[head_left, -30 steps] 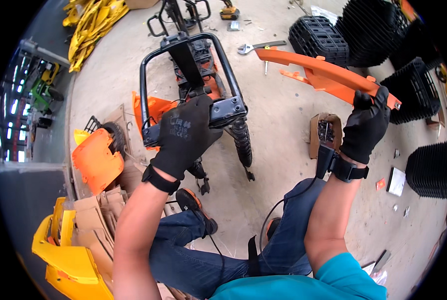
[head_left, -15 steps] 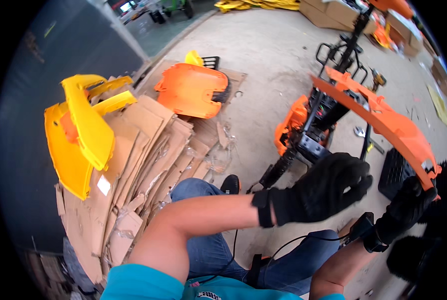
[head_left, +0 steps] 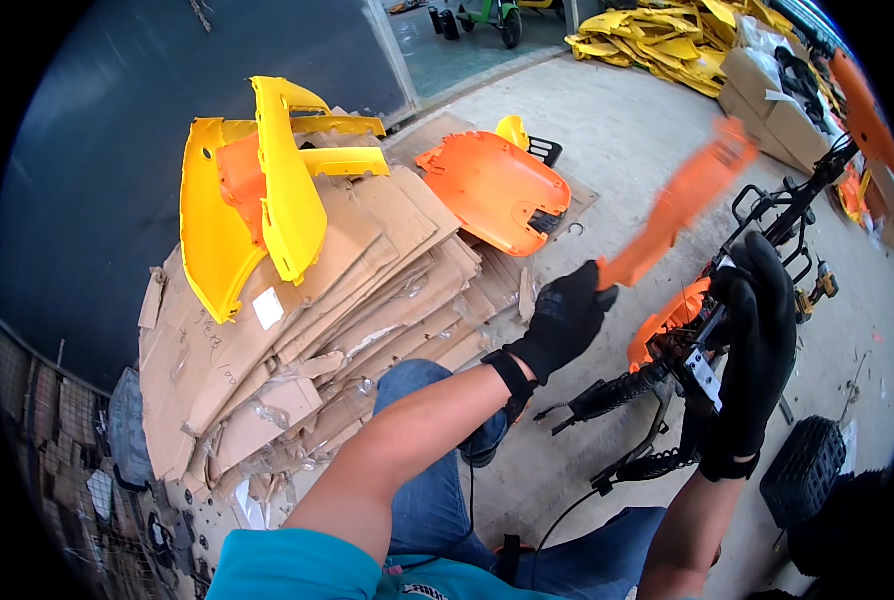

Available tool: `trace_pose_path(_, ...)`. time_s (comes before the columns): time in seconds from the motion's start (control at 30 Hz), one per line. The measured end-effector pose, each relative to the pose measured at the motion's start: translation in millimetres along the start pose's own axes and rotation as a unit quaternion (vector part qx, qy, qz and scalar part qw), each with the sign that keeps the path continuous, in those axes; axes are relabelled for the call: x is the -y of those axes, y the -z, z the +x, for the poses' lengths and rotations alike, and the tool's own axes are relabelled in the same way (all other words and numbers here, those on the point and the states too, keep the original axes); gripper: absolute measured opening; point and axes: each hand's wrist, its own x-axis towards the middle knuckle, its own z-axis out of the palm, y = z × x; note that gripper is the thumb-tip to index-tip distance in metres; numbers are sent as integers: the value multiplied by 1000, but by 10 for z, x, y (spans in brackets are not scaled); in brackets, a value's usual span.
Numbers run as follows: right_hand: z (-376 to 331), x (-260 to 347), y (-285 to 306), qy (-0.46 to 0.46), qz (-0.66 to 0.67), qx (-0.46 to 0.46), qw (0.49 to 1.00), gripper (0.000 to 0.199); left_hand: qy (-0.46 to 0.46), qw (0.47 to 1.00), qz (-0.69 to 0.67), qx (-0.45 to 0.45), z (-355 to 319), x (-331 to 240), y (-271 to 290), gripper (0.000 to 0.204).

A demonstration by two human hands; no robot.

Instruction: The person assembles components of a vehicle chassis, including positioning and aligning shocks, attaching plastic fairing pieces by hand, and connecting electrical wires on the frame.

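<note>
My black-gloved left hand grips the near end of a long orange plastic body panel, whose far end is smeared by motion. The panel hangs between the cardboard pile and a partly stripped scooter frame. In front of that frame is my right hand, also gloved, its fingers stretched upward and holding nothing that I can see. It covers part of the frame's middle. Low on the frame, an orange cover shows behind a black spring.
Flattened cardboard is stacked at the left, with yellow body panels on top. An orange shell lies beyond it. A cordless drill and a black crate-like box are at the right. Yellow panels heap up far back.
The orange panel has moved from my right hand to my left hand and swung leftward. My right hand has let go and shifted in front of the frame. The view has turned right.
</note>
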Motion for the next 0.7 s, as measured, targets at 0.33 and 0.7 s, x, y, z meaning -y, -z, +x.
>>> trace_pose_path(0.33, -828, -1042, 1019, -3, -429, -74, 900, 25, 279, 922, -263, -55, 423, 1143, 22, 29)
trace_pose_path(0.7, -1026, -1052, 940, 7, -485, -15, 875, 28, 288, 917, -275, 6, 829, 2025, 702, 36)
